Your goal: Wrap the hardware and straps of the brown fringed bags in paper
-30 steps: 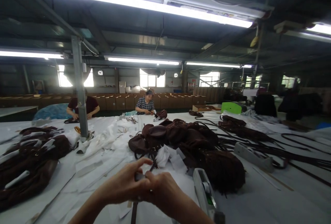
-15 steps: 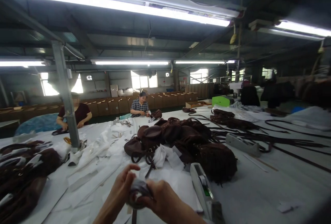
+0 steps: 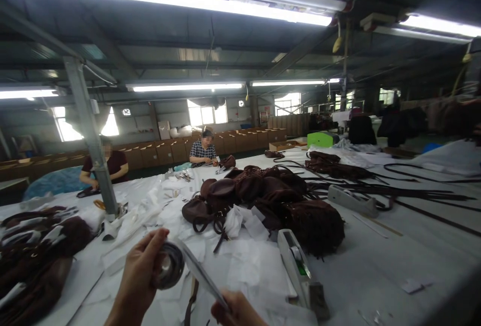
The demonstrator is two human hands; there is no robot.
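Observation:
My left hand [image 3: 140, 275] is closed round a clear tape roll [image 3: 168, 265], held up over the white table [image 3: 379, 276]. A strip of tape [image 3: 201, 275] runs from the roll down to my right hand [image 3: 236, 312], which pinches its end at the bottom edge of the view. A brown strap [image 3: 191, 300] lies on the table under my hands. A grey tape dispenser [image 3: 300, 271] sits just right of them. A heap of brown fringed bags [image 3: 263, 198] with white paper slips [image 3: 244, 223] lies beyond.
More brown bags [image 3: 37, 246] are piled at the left, and dark straps [image 3: 413, 190] and a second dispenser [image 3: 351, 199] at the right. A metal post [image 3: 90, 135] stands on the table. Two other people [image 3: 203, 151] work at the far side.
My hands were together in front of me on something small. They have moved apart, the left lifting the roll and the right drawing a strip of tape down and right.

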